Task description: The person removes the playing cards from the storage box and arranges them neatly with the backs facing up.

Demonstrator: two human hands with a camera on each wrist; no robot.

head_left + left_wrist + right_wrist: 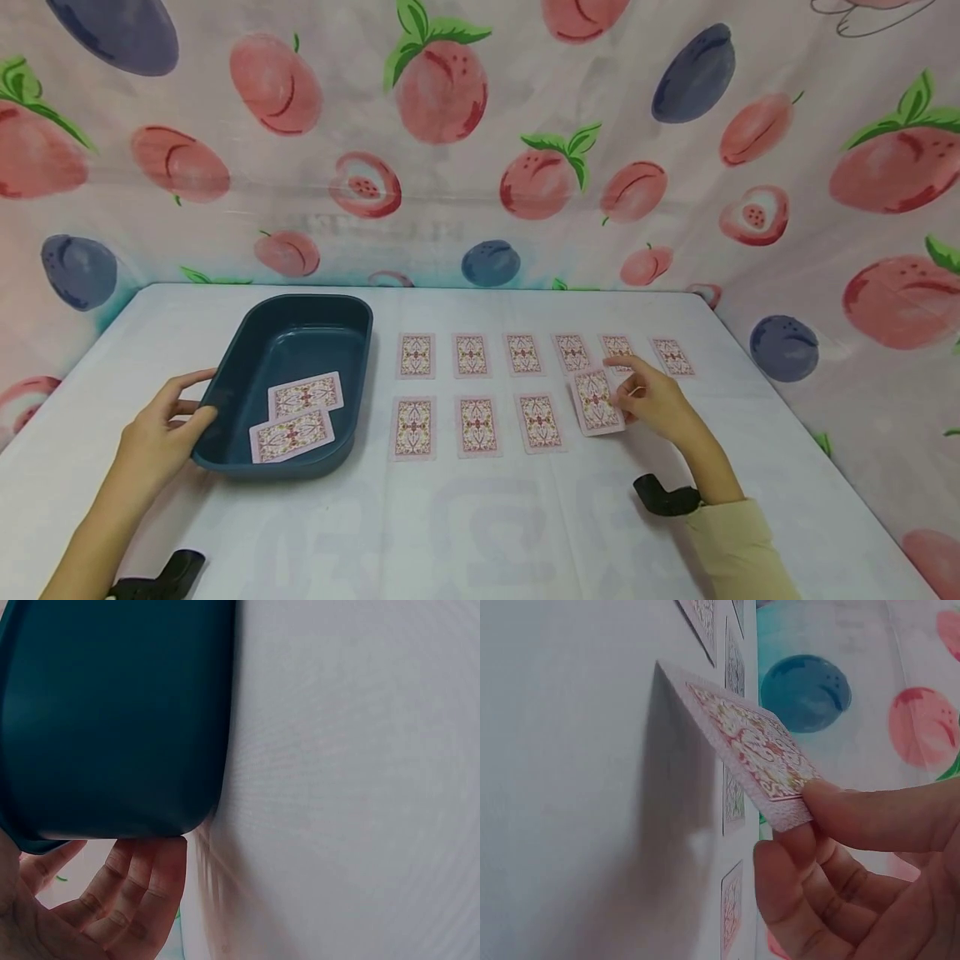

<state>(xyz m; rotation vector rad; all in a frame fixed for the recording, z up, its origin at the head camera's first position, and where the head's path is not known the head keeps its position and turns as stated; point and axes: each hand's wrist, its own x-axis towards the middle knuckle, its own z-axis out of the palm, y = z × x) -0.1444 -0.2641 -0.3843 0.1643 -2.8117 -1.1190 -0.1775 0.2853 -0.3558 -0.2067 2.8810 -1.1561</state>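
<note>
In the head view my right hand [656, 398] pinches a playing card [596, 402] by its right edge, at the right end of the lower card row. The right wrist view shows the thumb on the patterned back of the card [754, 746], which is tilted with one edge raised off the table. My left hand [161, 429] grips the left rim of a dark blue tub [360, 350]. Its thumb lies over the rim, and in the left wrist view the fingers [146, 892] touch the outer wall. Inside the tub lie two overlapping cards [292, 435], backs up.
Several cards [469, 356] lie face down in a row towards the back of the white table [480, 533]. Three more cards [477, 427] lie in a nearer row. A fruit-printed cloth [480, 183] hangs behind and at the sides.
</note>
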